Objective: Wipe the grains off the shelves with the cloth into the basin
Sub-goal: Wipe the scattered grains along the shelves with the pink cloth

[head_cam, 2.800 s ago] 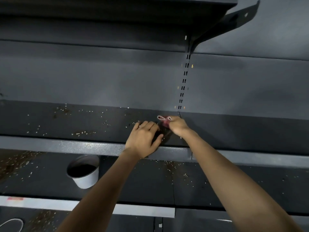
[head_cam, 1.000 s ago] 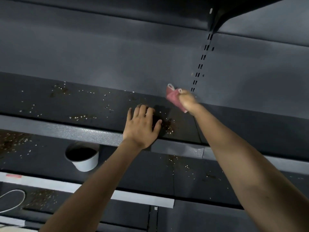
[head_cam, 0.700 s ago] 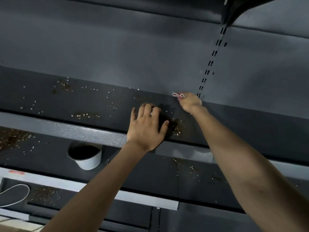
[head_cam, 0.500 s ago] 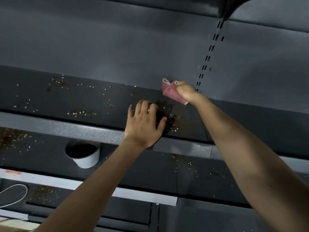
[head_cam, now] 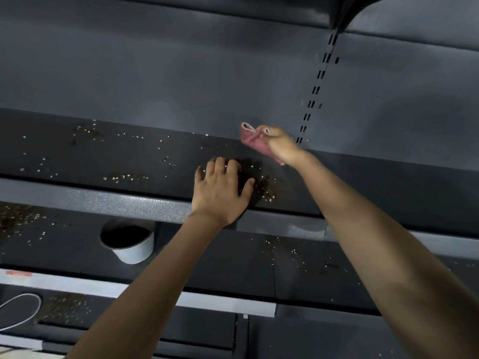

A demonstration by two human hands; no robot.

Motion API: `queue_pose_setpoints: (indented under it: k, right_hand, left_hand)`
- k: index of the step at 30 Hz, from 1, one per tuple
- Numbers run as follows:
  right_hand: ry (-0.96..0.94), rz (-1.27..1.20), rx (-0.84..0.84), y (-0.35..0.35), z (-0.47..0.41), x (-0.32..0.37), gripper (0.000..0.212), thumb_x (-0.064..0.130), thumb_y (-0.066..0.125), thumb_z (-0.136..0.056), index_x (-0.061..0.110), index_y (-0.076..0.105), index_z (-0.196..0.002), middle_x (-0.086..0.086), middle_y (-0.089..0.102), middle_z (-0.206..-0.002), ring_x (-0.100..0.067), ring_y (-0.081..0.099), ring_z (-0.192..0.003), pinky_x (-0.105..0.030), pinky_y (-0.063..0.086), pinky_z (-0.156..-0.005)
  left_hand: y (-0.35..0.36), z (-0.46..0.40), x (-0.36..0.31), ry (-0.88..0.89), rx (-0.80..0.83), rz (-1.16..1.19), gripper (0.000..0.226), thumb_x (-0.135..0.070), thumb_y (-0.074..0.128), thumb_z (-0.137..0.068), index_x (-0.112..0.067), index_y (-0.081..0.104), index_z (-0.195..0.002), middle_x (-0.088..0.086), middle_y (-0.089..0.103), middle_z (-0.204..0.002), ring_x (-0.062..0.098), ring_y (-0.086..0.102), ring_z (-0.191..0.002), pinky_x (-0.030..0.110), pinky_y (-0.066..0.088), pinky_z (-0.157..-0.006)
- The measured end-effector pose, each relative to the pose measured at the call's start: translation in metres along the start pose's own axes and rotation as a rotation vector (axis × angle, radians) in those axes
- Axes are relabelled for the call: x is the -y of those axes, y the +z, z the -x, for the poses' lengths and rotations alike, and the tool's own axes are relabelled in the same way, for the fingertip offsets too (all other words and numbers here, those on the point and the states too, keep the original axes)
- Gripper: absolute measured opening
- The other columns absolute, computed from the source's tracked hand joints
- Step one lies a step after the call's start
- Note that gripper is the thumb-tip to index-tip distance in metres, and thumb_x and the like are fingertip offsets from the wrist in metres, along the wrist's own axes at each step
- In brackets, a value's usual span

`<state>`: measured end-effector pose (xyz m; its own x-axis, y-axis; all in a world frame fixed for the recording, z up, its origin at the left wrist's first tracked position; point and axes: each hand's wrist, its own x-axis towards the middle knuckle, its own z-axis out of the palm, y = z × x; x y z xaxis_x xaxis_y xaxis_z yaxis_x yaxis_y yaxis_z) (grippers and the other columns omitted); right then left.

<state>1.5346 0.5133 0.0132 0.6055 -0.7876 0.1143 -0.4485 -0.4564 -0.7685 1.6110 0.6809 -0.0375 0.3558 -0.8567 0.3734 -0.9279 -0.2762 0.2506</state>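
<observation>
The cloth [head_cam: 252, 142] is pink, soft and light. It bends and bunches up easily, so I think it is best held in a tight bunch in the fist, with a loose part left free to wipe. The grains [head_cam: 265, 189] are tiny and light. I think they roll and scatter fast, so a slow push works better than a hard flick.

The right hand [head_cam: 281, 146] holds the cloth. Its fingers are curled tight around it, and a bit of cloth sticks out past them on the left. The hand is up off the shelf [head_cam: 129, 156], near the back wall.

The left hand [head_cam: 220, 191] lies on the shelf with straight fingers, a little spread. It holds nothing. A small pile of grains sits just right of its thumb. More grains are dotted far to the left of its fingers.

The basin [head_cam: 129, 242] is white. It sits on the next shelf down, below and left of the left hand.
</observation>
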Motion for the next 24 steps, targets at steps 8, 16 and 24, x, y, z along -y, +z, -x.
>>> queue_pose_setpoints:
  k: [8,16,24]
  right_hand:
    - [0.130,0.056,0.113,0.003,0.027,-0.034,0.018,0.036,0.048,-0.095,0.034,0.066,-0.098,-0.005,0.063,-0.119,-0.019,0.059,-0.105,-0.039,0.046,-0.096]
    - [0.148,-0.264,0.089,0.009,0.051,0.018,0.027,0.009,0.041,-0.098,-0.002,0.056,-0.118,-0.016,0.053,-0.132,-0.032,0.046,-0.128,-0.035,0.037,-0.109]
    - [0.248,0.224,-0.199,-0.018,0.081,-0.017,0.027,0.029,0.040,-0.100,0.014,0.059,-0.112,-0.011,0.064,-0.108,-0.024,0.060,-0.089,-0.037,0.048,-0.080]
  left_hand:
    - [0.000,0.000,0.000,0.010,0.015,-0.008,0.043,-0.050,0.034,-0.093,-0.019,0.043,-0.121,0.005,0.044,-0.126,0.025,0.037,-0.123,0.047,0.026,-0.108]
    - [-0.003,0.000,-0.001,0.014,0.057,-0.009,0.043,-0.049,0.032,-0.094,-0.018,0.043,-0.121,0.006,0.044,-0.128,0.026,0.037,-0.123,0.045,0.028,-0.106]
    - [-0.005,0.011,0.012,0.160,-0.072,-0.034,0.049,-0.042,0.022,-0.089,-0.014,0.059,-0.105,0.006,0.057,-0.111,0.026,0.052,-0.103,0.045,0.037,-0.096]
